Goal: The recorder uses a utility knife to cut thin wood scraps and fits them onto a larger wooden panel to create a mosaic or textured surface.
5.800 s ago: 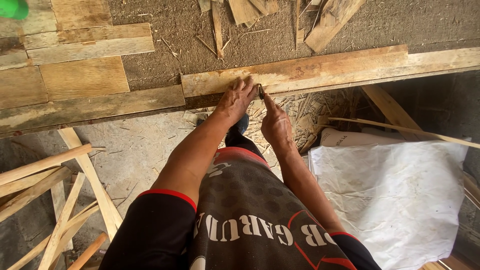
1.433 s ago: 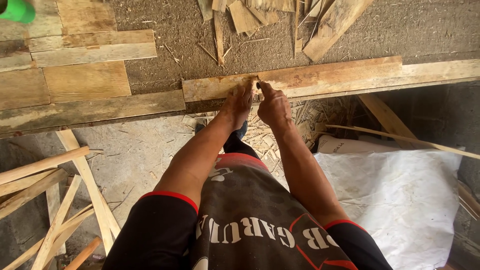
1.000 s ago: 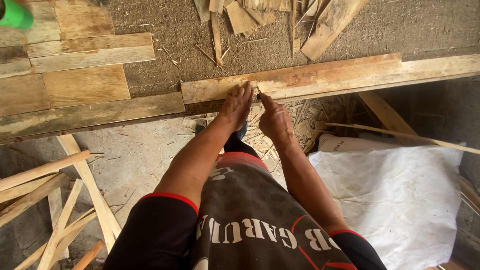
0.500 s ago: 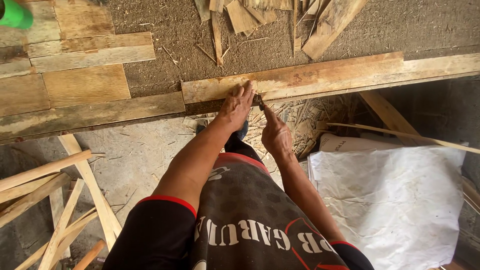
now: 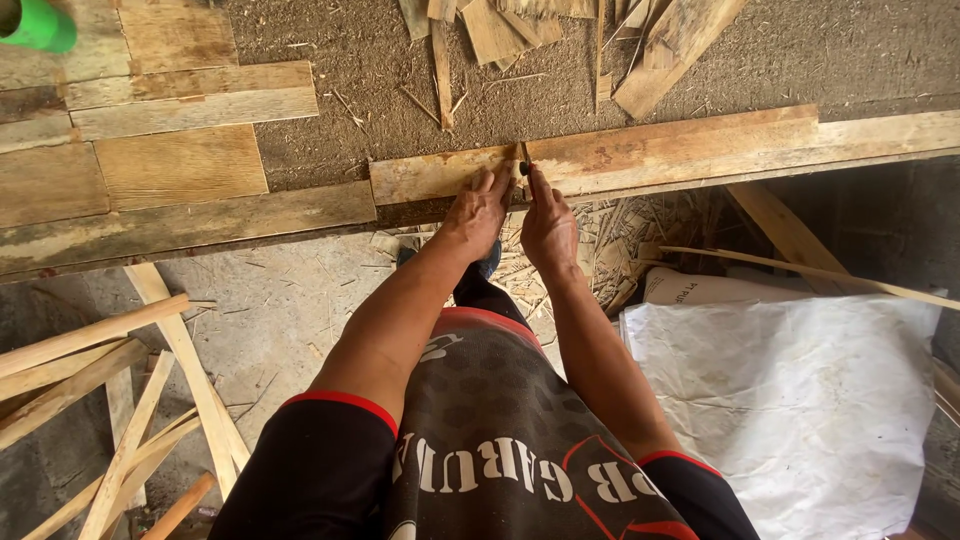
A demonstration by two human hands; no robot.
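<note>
My left hand [image 5: 480, 208] lies flat on the near edge of a pale wooden plank [image 5: 430, 175] on the bench. The fingers are spread on top of it. Just right of that plank a longer reddish plank [image 5: 700, 145] butts against it end to end. My right hand [image 5: 548, 225] is pinched on a small thin dark tool [image 5: 523, 163], too small to name. Its tip stands at the seam between the two planks. The two hands are almost touching.
The rough bench top [image 5: 350, 60] carries flat boards [image 5: 180, 160] at the left, wood offcuts [image 5: 520, 25] at the back and a green object [image 5: 38, 22] in the far left corner. Below lie loose slats [image 5: 120, 400], shavings [image 5: 620, 240] and a white sack [image 5: 790, 400].
My right hand has risen from just below the bench edge back up to the seam. The left hand has stayed on the plank.
</note>
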